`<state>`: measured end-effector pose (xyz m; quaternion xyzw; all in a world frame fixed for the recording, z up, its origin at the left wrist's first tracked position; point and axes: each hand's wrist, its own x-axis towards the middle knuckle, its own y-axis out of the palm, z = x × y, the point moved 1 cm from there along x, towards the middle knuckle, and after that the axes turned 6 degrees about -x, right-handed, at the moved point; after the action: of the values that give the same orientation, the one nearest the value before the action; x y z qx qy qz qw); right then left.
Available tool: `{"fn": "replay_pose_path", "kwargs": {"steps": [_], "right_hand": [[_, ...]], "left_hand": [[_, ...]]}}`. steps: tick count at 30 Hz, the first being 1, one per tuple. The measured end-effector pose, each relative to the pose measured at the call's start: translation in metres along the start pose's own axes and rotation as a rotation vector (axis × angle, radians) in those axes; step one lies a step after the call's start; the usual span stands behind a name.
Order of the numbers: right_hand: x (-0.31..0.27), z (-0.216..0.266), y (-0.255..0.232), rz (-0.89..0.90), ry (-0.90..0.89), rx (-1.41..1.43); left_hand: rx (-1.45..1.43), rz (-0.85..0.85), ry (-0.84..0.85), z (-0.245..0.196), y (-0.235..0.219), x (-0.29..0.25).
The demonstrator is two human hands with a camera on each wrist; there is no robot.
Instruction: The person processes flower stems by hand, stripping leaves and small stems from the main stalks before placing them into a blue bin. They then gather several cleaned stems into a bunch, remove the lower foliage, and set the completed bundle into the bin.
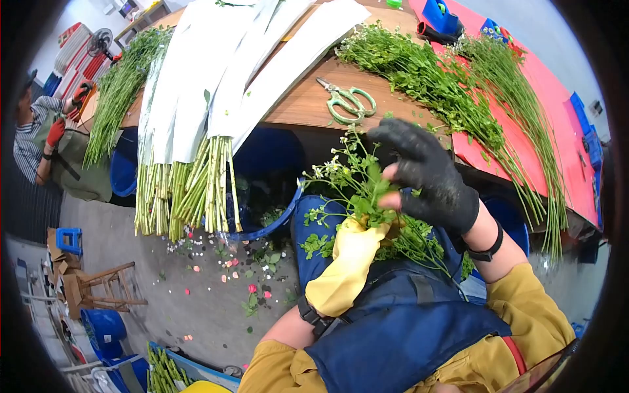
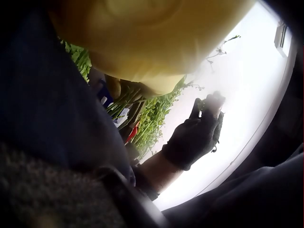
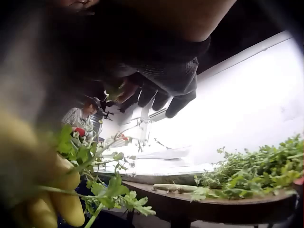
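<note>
My left hand (image 1: 350, 262), in a yellow glove, grips a bunch of leafy stems with small white flowers (image 1: 354, 177) over my lap. In the right wrist view the yellow fingers (image 3: 66, 190) curl round the stems. My right hand (image 1: 426, 177) wears a black glove with bare thumb and fingertip; it is raised beside the bunch's top, fingers bent. A green leaf (image 3: 114, 91) shows by its bare fingertips in the right wrist view; whether they pinch it I cannot tell. In the left wrist view the black glove (image 2: 192, 137) is against bright light.
Green-handled scissors (image 1: 350, 103) lie on the wooden table (image 1: 295, 98). White-wrapped stems (image 1: 190, 85) overhang its edge at left. Loose greens (image 1: 419, 65) lie at right, partly on a red surface (image 1: 524, 98). A blue bin (image 1: 288, 213) stands below. Another person (image 1: 42, 124) works at far left.
</note>
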<state>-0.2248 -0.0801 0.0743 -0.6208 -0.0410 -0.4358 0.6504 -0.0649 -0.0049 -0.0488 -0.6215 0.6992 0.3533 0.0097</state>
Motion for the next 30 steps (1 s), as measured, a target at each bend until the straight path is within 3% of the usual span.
{"fn": "replay_pose_path", "kwargs": {"steps": [2,4,6,7,9,11,13,15,17,19,21,22,25,26,28,30], "right_hand": [[-0.013,0.008,0.003,0.14,0.003,-0.039],[-0.022,0.01,0.006,0.29,0.013,-0.115],[-0.029,0.003,0.013,0.28,0.005,-0.178],[-0.031,-0.001,0.014,0.274,-0.002,-0.208],[-0.031,-0.003,0.004,0.112,0.086,-0.123],[-0.035,-0.005,-0.008,-0.069,0.213,-0.037],[-0.05,0.0,-0.02,-0.161,0.449,-0.073],[-0.085,0.002,-0.029,-0.051,0.668,0.079],[-0.134,-0.008,-0.026,0.187,0.782,0.511],[-0.17,0.004,-0.029,0.535,1.104,0.672],[-0.185,0.017,-0.029,0.799,1.233,0.854],[-0.192,0.027,-0.027,0.725,1.302,0.84],[-0.206,0.032,-0.024,0.576,1.226,0.767],[-0.207,0.035,-0.023,0.406,1.237,0.752],[-0.201,0.037,-0.024,0.265,1.271,0.708],[-0.199,0.038,-0.019,0.16,1.312,0.659]], "left_hand": [[0.139,-0.046,-0.028,-0.003,-0.002,-0.001],[0.0,-0.044,0.021,0.0,0.001,-0.002],[-0.041,0.01,0.131,-0.001,0.007,-0.005],[-0.08,0.055,0.108,-0.009,0.012,-0.009],[-0.158,0.139,0.058,-0.025,0.018,-0.017],[0.043,0.255,0.046,-0.026,0.002,-0.013],[-0.151,0.32,0.014,-0.029,-0.002,-0.016],[-0.253,0.378,0.04,-0.034,-0.005,-0.017],[-0.425,0.442,0.064,-0.026,-0.015,-0.004],[-0.475,0.44,0.055,-0.021,-0.019,-0.004],[-0.577,0.609,0.028,-0.016,-0.022,0.004],[-0.641,0.731,0.016,-0.017,-0.022,0.007],[-0.497,0.7,0.179,-0.03,-0.012,0.007],[-0.596,0.591,0.071,-0.03,-0.013,0.005],[-0.442,0.501,0.111,-0.034,-0.014,-0.006],[-0.473,0.47,0.041,-0.022,-0.026,-0.002]]}}
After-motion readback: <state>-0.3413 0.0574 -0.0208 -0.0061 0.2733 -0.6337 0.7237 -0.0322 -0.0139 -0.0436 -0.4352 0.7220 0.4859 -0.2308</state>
